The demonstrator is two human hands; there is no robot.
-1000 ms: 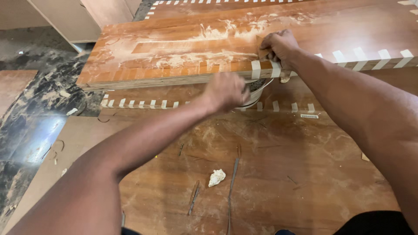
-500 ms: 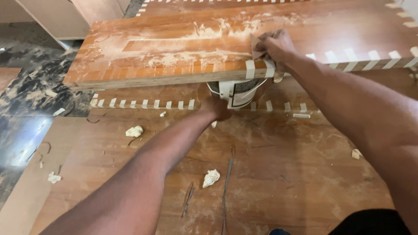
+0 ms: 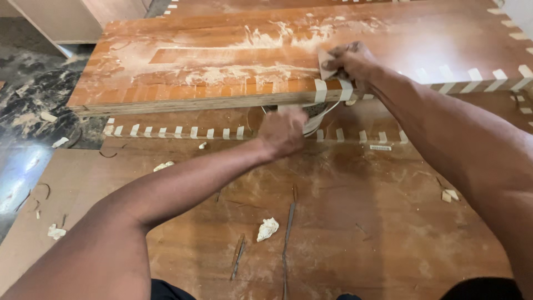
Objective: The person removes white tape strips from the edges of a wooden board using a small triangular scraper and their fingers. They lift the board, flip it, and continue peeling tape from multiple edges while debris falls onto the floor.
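Now we judge filler-spreading underway: our right hand [image 3: 351,62] pinches a small flat scraper [image 3: 323,57] on the raised board [image 3: 194,72], our left hand [image 3: 283,132] reaches the white tub [image 3: 312,114], grip unclear; next, more paste.

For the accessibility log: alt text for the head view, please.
The right hand presses a small flat scraper on a raised wooden panel smeared with pale filler, while the left hand reaches to a white tub beneath its edge.

floor [image 3: 33,111]: dark marbled stone at left, glossy, littered with pale scraps
cabinet [image 3: 72,19]: light wood, far left corner
light: bluish glare on the near-left floor
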